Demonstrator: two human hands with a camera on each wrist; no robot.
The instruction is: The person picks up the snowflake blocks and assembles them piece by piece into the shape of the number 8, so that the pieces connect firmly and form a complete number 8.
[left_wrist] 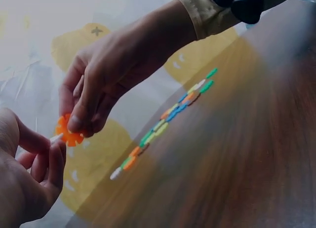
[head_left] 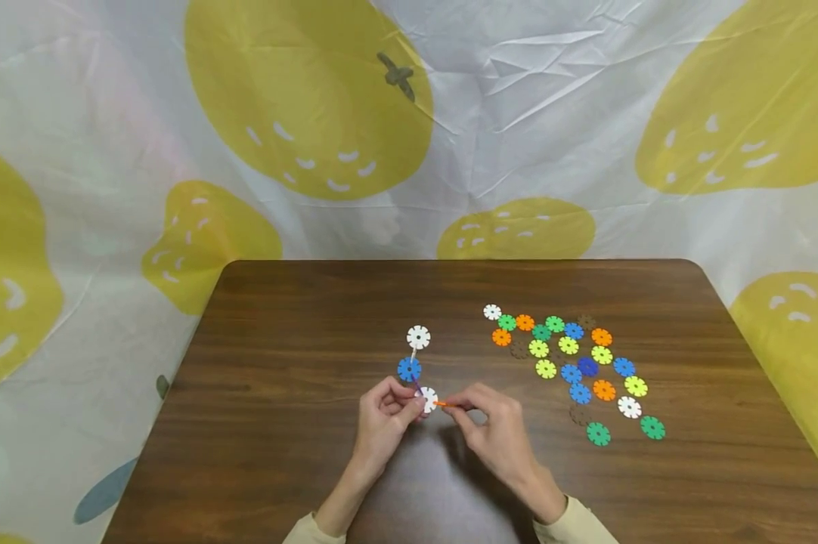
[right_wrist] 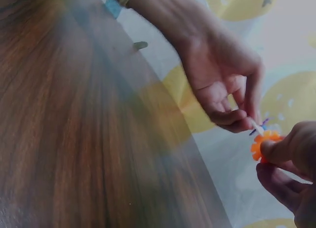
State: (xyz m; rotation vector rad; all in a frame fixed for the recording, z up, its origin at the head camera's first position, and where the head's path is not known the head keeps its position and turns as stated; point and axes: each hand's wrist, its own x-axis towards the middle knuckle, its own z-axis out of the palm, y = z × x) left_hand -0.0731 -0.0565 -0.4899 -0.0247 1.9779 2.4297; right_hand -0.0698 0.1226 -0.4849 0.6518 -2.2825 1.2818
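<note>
Held above the table, a chain of notched plastic discs runs from a white disc (head_left: 419, 337) through a blue disc (head_left: 409, 369) to a nearer white disc (head_left: 428, 400). A purple disc (head_left: 417, 384), seen edge-on, sits between the blue and nearer white ones. My left hand (head_left: 383, 423) pinches the nearer white disc between thumb and fingers. With thumb and fingers my right hand (head_left: 496, 425) grips an orange disc (right_wrist: 260, 144), its edge against that white disc. In the left wrist view the orange disc (left_wrist: 69, 131) stands crosswise to the white one; fingertips cover part of both.
To the right, several loose discs lie flat in a slanting band, among them a yellow disc (head_left: 546, 369), a green disc (head_left: 598, 434) and an orange disc (head_left: 604, 390). A lemon-patterned cloth (head_left: 477, 151) hangs behind the brown table (head_left: 273, 363).
</note>
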